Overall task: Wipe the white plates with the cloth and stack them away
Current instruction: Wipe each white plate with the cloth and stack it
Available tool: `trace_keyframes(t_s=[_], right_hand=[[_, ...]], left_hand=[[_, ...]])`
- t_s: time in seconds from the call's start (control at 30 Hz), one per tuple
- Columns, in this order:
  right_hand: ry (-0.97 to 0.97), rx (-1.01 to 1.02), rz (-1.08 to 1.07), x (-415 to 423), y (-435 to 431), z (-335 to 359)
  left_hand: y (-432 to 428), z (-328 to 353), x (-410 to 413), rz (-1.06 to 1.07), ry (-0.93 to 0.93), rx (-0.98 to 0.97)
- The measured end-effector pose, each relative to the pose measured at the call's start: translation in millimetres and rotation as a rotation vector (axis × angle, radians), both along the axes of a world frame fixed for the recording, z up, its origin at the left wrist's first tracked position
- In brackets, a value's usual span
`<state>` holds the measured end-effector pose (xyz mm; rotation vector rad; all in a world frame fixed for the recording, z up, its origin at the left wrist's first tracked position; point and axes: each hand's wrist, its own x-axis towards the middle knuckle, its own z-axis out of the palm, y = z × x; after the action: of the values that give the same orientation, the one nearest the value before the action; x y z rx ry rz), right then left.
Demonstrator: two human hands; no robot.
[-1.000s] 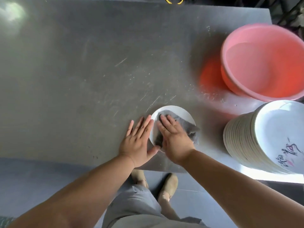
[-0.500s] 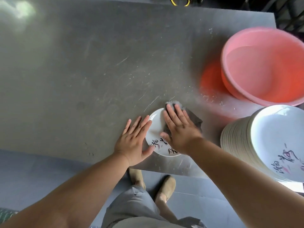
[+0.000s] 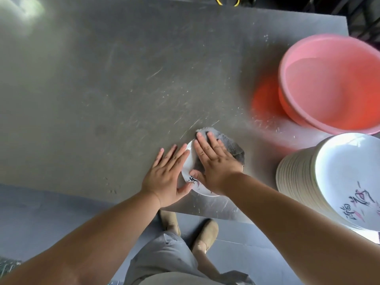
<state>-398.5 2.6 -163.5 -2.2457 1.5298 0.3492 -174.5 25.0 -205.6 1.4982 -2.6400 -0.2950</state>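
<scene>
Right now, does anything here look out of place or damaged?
Nothing alarming. The table is badly scratched, mostly near the plate being wiped. The stack on the right seems to lean, though the wide lens may cause that.

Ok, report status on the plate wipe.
Left hand flat against the plate rim. Right hand flat, pressing the cloth on it. Nothing in the way; plate stack and pink basin stand clear, right.
</scene>
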Motion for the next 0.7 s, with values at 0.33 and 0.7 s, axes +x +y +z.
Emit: trace_keyframes(t_s=[0.33, 0.7], right_hand=[[0.077, 0.044, -0.222, -30, 71, 1], [-0.082, -0.023, -0.231, -28, 103, 4]], left_hand=[[0, 0, 0, 0.001, -0.027, -0.013], [-1, 2, -1, 0.030, -0.061, 0.047]])
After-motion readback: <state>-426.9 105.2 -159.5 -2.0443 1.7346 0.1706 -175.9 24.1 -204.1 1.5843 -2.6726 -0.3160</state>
